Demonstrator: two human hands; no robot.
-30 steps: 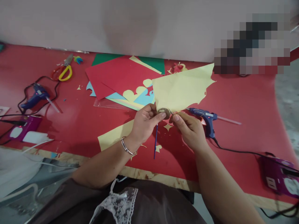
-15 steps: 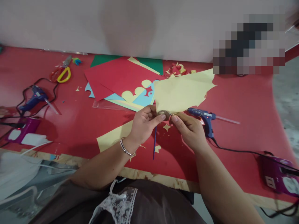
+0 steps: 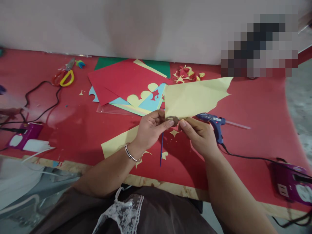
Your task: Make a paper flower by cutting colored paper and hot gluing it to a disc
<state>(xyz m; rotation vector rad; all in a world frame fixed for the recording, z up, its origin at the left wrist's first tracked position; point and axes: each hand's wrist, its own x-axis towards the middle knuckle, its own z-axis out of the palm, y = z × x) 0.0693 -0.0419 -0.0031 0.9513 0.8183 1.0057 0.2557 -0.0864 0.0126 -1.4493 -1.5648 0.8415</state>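
A pale yellow paper sheet point(image 3: 195, 97) with a ragged, cut right edge stands up from between my hands. My left hand point(image 3: 153, 128) is closed on its lower left corner, with the thumb over a small dark, roundish piece point(image 3: 172, 121) whose kind I cannot make out. Close beside it, my right hand point(image 3: 198, 135) pinches the lower edge of the sheet; something thin shows at the fingertips, too small to name. Behind my right hand lies a blue glue gun point(image 3: 216, 122) with a clear glue stick point(image 3: 237, 125) in its back.
Red, blue and green paper sheets point(image 3: 114, 81) lie stacked at the back, beside a scrap pile point(image 3: 186, 74). Scissors point(image 3: 67, 77) are at the left. A blue stick point(image 3: 161, 151) and yellow offcuts point(image 3: 164, 156) lie before me. Purple power boxes point(image 3: 291, 182) and cords flank both sides. Another person's hand point(image 3: 11, 112) shows left.
The yellow sheet has tipped and shifted slightly to the right in my hands. At the left, the other glue gun has been moved from its spot toward the left edge of view.
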